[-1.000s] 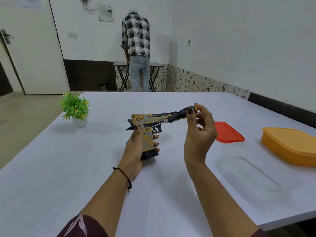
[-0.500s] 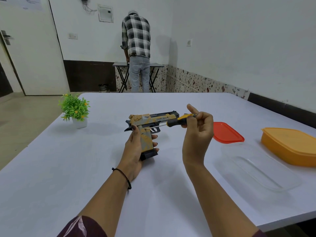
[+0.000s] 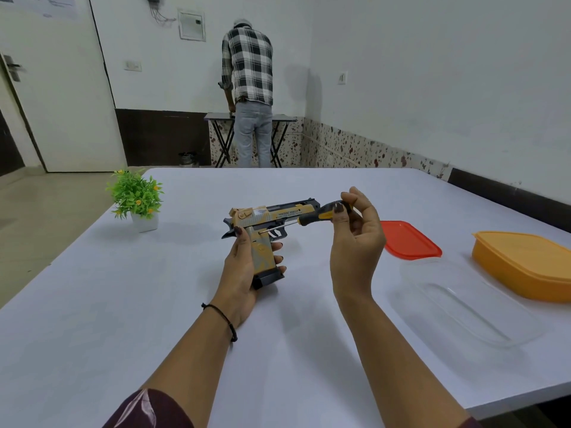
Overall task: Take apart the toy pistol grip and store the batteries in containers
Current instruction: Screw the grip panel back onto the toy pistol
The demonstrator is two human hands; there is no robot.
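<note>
While the toy pistol [image 3: 284, 213] is held at mid tabletop [image 3: 148, 304] by the left grip [image 3: 241, 273], closed round its handle, the screwdriver [image 3: 323, 215] pinched in the right grip [image 3: 355, 242] should be seated squarely before turning.

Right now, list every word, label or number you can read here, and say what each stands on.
"DESERT EAGLE": upper line printed on the slide of the toy pistol.
Smaller line under it on the slide: too small to read.
Print on the wall sheets at top left: too blurred to read.
No text visible on the screwdriver or the orange container.
</note>
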